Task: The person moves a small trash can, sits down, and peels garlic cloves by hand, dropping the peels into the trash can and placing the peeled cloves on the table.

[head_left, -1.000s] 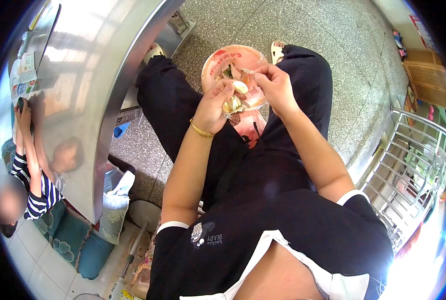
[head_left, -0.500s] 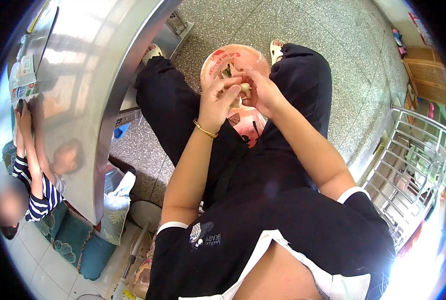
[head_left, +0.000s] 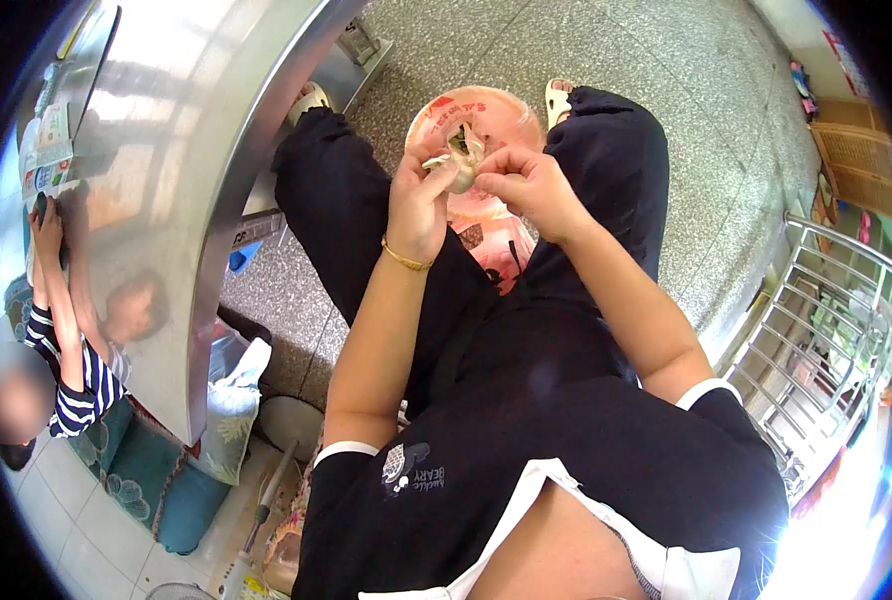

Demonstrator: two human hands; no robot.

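Note:
A pale, rounded garlic bulb (head_left: 462, 176) with loose papery skin is held up between my two hands. My left hand (head_left: 418, 210) is closed around its left side, thumb and fingers pressing on it. My right hand (head_left: 538, 192) pinches at its right edge with thumb and forefinger; what exactly lies between those fingertips is too small to tell. Directly below, between my knees, stands a bin lined with a pink plastic bag (head_left: 511, 115) with red print. Some greenish and pale scraps show inside the bag, partly hidden by my hands.
To the left is a shiny metal table (head_left: 191, 150), where another person in a striped sleeve (head_left: 86, 375) holds a dark object. A metal rack (head_left: 816, 330) stands on the right. Speckled floor (head_left: 726, 150) spreads ahead, and a teal cushion (head_left: 191, 510) lies lower left.
My hands have drawn slightly apart, bringing the garlic bulb into clearer view. The right hand has turned into a pinch at its edge. The other person's arms have barely moved.

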